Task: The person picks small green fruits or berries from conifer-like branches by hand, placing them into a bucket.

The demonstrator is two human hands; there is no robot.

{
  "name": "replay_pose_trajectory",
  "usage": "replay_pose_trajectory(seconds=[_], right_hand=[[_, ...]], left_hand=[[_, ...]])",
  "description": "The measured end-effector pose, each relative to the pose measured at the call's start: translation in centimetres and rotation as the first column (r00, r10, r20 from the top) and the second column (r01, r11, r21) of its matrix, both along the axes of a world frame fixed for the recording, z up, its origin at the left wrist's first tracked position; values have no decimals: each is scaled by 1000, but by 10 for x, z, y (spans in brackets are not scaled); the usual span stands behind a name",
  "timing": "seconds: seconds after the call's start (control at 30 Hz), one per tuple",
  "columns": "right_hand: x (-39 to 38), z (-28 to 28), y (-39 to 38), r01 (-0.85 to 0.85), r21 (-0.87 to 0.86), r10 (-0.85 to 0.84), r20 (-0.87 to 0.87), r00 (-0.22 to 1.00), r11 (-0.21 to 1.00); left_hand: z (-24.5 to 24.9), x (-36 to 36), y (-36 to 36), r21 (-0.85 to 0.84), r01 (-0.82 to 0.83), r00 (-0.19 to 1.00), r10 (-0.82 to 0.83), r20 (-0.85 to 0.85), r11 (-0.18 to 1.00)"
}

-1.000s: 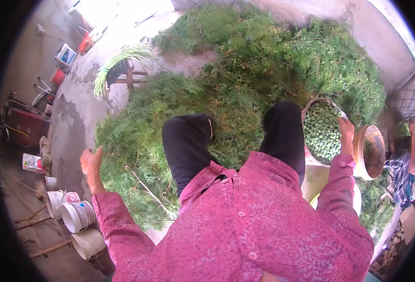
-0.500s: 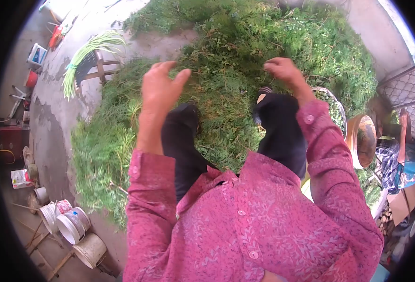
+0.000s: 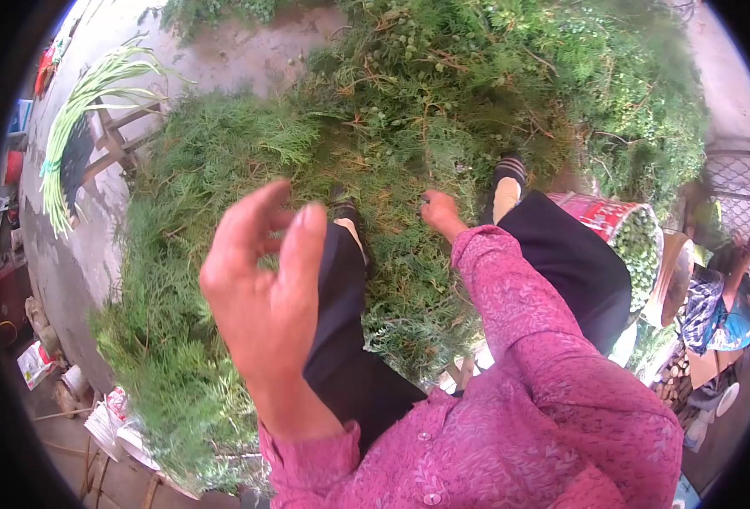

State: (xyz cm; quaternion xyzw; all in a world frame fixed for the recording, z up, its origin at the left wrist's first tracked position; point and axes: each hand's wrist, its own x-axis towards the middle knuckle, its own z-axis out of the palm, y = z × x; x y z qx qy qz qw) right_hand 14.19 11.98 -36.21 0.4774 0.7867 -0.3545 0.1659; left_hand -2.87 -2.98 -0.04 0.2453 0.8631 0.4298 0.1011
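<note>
My left hand (image 3: pixel 264 297) is raised above the left knee, its thumb and fingers apart with nothing between them. Lower down, between my feet, my right hand (image 3: pixel 441 212) reaches to the feathery green branches (image 3: pixel 409 288). Its fingers are curled in; a small dark spot shows at their tips, but I cannot make out what it is. The branches cover the ground around both shoes, and small round green cones dot them at the upper middle. Beside my right knee a red and white bucket (image 3: pixel 591 212) lies tilted, filled with small green pieces.
A bundle of long green beans (image 3: pixel 65 136) hangs over a small wooden stool (image 3: pixel 116 140) at the upper left. White buckets (image 3: pixel 107 428) sit at the lower left. On the right are a round wooden-coloured container (image 3: pixel 674 276), a wire mesh fence (image 3: pixel 740 182) and stacked firewood (image 3: pixel 674 377).
My right hand has moved down and inward to the branches between my feet. The left hand is lower and looks larger. The whole view has shifted, showing more of the bucket.
</note>
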Motion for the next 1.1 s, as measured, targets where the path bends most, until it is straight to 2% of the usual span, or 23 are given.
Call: replay_pose_trajectory(seconds=[0.1,0.17,0.3,0.37,0.43,0.5,0.53,0.57,0.6,0.67,0.8,0.87,0.97,1.03,1.1], right_hand=[[-5,-23,-5,6,42,-6,7,1000,999],[-7,-22,-7,71,64,-78,118,990,995],[-7,-3,-4,122,-2,-120,146,982,993],[-5,12,-4,336,-285,-301,158,940,898],[6,13,-6,346,-330,-333,97,938,878],[12,6,-12,351,-377,-364,39,931,857],[14,1,-15,106,-165,-134,-172,976,981],[16,-4,-16,-117,100,143,-315,938,988],[6,3,-18,-120,102,146,-313,939,988],[-39,27,-21,-28,5,28,-271,962,1000],[-103,35,-8,-18,83,38,-249,968,996],[-123,33,0,-67,159,82,-89,993,985],[-125,22,8,-124,166,129,-20,991,978],[-111,-11,10,-148,206,160,-45,986,967],[-94,-22,10,-326,150,328,14,945,933]], left_hand=[[-4,-5,-3,-19,-21,998,22,65,1000],[-7,-9,-2,7,-25,997,24,74,1000],[-4,-11,1,21,-14,995,12,102,1000],[-4,-9,1,17,10,995,-12,97,1000],[-5,-4,0,31,20,985,-25,171,999],[-6,0,0,36,100,987,-104,123,994],[-6,3,0,17,157,982,-158,100,987],[-6,6,0,-4,214,974,-213,80,977],[-5,9,1,-41,286,954,-281,103,957],[-6,16,4,-15,364,928,-361,97,931],[-6,17,7,4,396,914,-394,99,918],[-8,14,8,12,409,908,-408,92,912],[-10,14,10,15,398,910,-397,118,917],[-10,12,11,16,399,909,-398,126,917],[-11,10,11,24,410,907,-410,93,912]])
